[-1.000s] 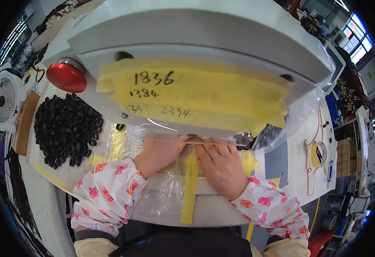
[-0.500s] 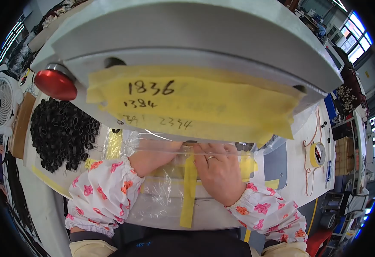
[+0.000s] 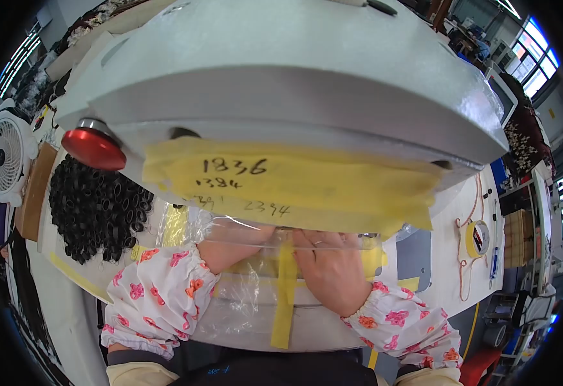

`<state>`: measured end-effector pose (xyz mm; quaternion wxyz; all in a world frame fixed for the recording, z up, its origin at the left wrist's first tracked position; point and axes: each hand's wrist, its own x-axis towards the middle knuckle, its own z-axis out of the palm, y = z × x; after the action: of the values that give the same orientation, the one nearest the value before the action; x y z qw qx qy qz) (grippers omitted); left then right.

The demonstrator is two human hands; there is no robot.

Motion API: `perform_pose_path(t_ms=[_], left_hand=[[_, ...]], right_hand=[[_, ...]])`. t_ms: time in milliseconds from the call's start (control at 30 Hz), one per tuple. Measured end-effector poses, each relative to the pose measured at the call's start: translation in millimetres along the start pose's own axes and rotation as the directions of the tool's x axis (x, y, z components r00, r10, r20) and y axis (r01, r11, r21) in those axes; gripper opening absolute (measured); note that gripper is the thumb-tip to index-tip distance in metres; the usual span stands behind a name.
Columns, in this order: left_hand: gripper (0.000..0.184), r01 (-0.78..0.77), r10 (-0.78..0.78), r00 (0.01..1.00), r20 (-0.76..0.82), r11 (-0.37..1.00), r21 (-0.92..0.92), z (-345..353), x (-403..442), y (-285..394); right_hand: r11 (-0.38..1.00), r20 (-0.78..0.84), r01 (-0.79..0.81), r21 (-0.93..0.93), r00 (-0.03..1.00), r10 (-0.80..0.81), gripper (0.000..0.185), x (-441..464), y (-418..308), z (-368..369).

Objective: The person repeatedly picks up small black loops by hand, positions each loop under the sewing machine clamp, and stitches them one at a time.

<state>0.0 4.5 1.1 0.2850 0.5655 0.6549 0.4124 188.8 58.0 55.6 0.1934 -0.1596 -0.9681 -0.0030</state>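
My left hand (image 3: 237, 246) reaches in under the front of a large grey-white machine head (image 3: 288, 96); its fingers are hidden there. Beside it, my right hand (image 3: 334, 273) lies palm down, with its fingertips out of sight beneath the same edge and a ring on one finger. What either hand holds, if anything, I cannot make out. Clear plastic film (image 3: 239, 312) covers the work surface below the hands. A yellow tape strip (image 3: 284, 302) runs down it between them. Yellow tape (image 3: 320, 186) with handwritten numbers is stuck on the machine's front.
A red push button (image 3: 94, 149) sticks out at the machine's left. Left of my arm are a pile of black loops (image 3: 98, 209), a cardboard piece (image 3: 37, 193) and a white fan (image 3: 8, 157). To the right lie a yellow tape roll (image 3: 476, 239), an orange cord (image 3: 463, 264) and a blue pen (image 3: 494, 264).
The machine head sits lower in view and hides more of my fingers, the right ones most clearly. Both hands stay in nearly the same place.
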Motion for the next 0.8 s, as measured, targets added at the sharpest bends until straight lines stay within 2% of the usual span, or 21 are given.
perform_pose_path(t_ms=[100,167,233,300,367,400,467,600,667,800], left_hand=[[0.018,-0.085,0.082,0.996,-0.042,0.994,-0.072,-3.7,-2.7,2.5],[0.018,-0.060,0.055,0.998,0.028,0.976,0.207,-13.1,-4.4,13.7],[0.018,-0.039,0.033,0.999,0.035,0.983,0.179,-9.1,-3.6,8.5],[0.019,-0.014,0.008,0.999,0.037,0.988,0.154,-6.5,-4.1,9.9],[0.017,0.037,-0.037,0.999,-0.001,0.999,0.032,-5.2,-4.3,18.4],[0.017,0.037,-0.037,0.999,0.000,0.999,0.033,-4.5,-3.6,17.3],[0.016,-0.250,0.281,0.954,-0.107,0.938,0.239,-2.1,-0.6,14.9],[0.018,-0.224,0.257,0.966,-0.035,0.896,0.382,-8.1,1.1,21.2],[0.019,-0.263,0.337,0.939,0.062,0.592,0.762,-2.5,1.1,11.5],[0.018,-0.240,0.287,0.956,0.064,0.636,0.733,-3.6,-0.9,31.4]], right_hand=[[1.000,0.019,-0.007,0.010,1.000,0.007,0.027,0.2,0.1,-1.1],[1.000,0.013,-0.003,0.027,1.000,0.003,0.028,1.7,1.7,-1.1],[0.999,0.009,-0.007,0.049,1.000,0.007,0.029,1.4,1.2,0.2],[1.000,0.002,0.001,-0.012,1.000,-0.001,0.031,1.3,1.0,2.2],[1.000,0.013,-0.008,0.004,1.000,0.007,0.032,0.5,1.6,-0.1],[1.000,0.024,-0.015,0.016,1.000,0.015,0.032,0.2,2.3,-1.2],[1.000,0.037,-0.010,0.026,0.999,0.009,0.032,0.6,1.0,0.2],[1.000,0.017,-0.004,0.001,1.000,0.004,0.033,1.4,0.2,0.8],[1.000,0.006,-0.009,-0.019,1.000,0.009,0.033,-2.5,1.1,2.6],[0.999,-0.032,0.000,-0.040,0.999,-0.001,0.029,-3.5,2.9,4.2]])
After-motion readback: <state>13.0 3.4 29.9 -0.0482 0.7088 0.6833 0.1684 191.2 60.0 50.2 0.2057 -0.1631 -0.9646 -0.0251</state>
